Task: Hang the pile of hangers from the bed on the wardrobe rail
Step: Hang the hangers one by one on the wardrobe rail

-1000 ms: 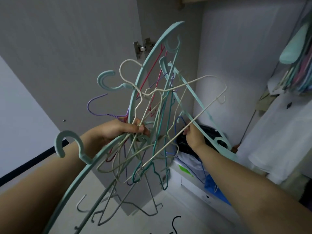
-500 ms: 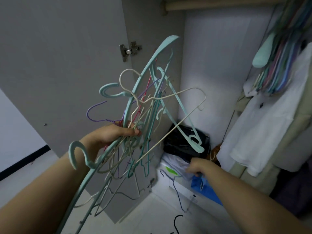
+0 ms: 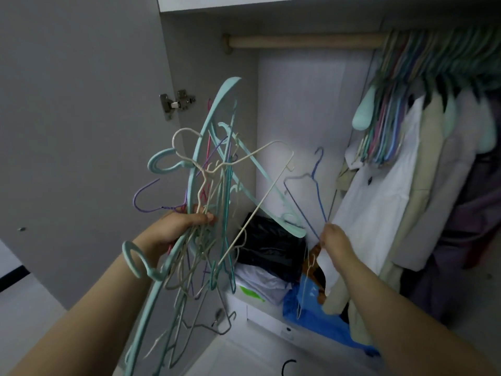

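Head view, looking into an open wardrobe. Well into the job, judging by the crowd of pastel hangers [image 3: 390, 126] already hooked at the right end of the wooden rail [image 3: 303, 40], beside a white shirt [image 3: 379, 202] and beige garments. Much left, though: a thick tangled bundle of hangers [image 3: 206, 213] gripped in the left hand [image 3: 179, 226], fingers curled round the crossing wires at its middle. Held upright, left of centre, in front of the open wardrobe door [image 3: 81, 131] and its hinge [image 3: 176, 103].

One hanger out of the bundle and on its way: a blue wire hanger [image 3: 311, 185], pinched at its lower corner by the right hand [image 3: 334, 240], hook pointing up, well below the rail and not yet on it. Bare stretch of rail above, left of the hung group.

Bundle itself a mixed lot: broad mint-green plastic hangers with open hooks, thin cream, teal, purple, pink and grey wire ones, hooks and shoulders interlocked at all angles. Likely to snag when pulled one by one. Lower ends dangling down past the left forearm.

Below, on the wardrobe floor: a black bag [image 3: 271, 245], folded white cloth, something blue.
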Demonstrator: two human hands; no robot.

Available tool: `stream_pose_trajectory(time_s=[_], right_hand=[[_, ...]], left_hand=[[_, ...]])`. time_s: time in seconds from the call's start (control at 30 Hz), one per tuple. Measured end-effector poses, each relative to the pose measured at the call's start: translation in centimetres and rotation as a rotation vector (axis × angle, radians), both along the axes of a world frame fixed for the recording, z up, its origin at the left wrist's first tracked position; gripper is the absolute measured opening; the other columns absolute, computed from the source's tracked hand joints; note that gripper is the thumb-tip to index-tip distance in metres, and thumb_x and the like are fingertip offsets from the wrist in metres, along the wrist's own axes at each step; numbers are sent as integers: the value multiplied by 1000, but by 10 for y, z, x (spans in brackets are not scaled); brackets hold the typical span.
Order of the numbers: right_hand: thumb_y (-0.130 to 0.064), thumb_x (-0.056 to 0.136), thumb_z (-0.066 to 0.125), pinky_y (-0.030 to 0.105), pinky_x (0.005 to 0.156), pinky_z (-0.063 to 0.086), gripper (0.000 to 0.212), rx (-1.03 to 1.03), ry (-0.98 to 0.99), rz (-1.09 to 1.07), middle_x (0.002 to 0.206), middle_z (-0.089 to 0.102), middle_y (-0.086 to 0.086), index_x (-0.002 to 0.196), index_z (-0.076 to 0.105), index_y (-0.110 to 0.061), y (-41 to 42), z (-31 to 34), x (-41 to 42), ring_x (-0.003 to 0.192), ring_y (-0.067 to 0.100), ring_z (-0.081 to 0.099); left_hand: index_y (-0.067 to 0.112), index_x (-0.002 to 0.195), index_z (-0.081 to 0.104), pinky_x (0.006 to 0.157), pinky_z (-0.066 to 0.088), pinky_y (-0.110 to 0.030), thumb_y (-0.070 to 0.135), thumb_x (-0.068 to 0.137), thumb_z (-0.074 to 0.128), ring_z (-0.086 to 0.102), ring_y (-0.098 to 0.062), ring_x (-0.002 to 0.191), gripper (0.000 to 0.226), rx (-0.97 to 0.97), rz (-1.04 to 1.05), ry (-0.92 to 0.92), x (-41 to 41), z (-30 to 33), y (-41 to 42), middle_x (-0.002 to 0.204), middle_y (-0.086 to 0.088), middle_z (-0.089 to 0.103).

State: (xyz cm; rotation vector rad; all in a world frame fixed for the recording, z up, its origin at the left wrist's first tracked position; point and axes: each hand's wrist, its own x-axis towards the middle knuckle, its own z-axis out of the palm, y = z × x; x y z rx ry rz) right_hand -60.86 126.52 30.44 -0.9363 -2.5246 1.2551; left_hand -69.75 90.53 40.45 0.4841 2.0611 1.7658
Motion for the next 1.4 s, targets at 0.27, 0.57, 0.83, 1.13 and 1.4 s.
stream_pose_trajectory(time_s=[0.27,0.57,0.83,1.13,1.4], right_hand=[[-24,104,29,30,60,29,24,148,588,-44,64,40,-2,90,41,-8,-44,141,-22,59,17,39],[-17,104,28,31,75,38,39,88,597,-214,117,57,31,119,45,15,-21,228,-69,111,40,55],[-10,97,32,35,92,42,36,-25,563,-344,126,53,24,125,49,6,7,213,-61,116,36,51],[-30,98,41,42,112,28,60,214,771,-400,152,26,18,148,21,-2,-21,114,-32,138,31,30],[-60,90,46,35,89,49,48,221,152,272,104,65,-4,113,56,-20,-42,44,-18,98,21,62]], left_hand=[[-9,102,69,79,56,-43,13,71,77,66,-34,84,39,82,72,-6,-4,28,35,95,-24,69],[-5,96,70,78,52,-43,7,83,71,64,-29,78,18,39,97,69,-12,49,48,85,-17,68],[-5,101,71,74,58,-34,10,74,76,68,-29,85,30,91,37,41,-5,50,44,96,-19,72],[9,95,78,88,54,-31,45,50,89,70,-24,102,59,53,-106,46,-9,28,20,107,-10,74],[7,99,77,80,52,-20,54,42,90,69,-19,101,75,-6,-180,18,-5,9,10,109,-10,73]])
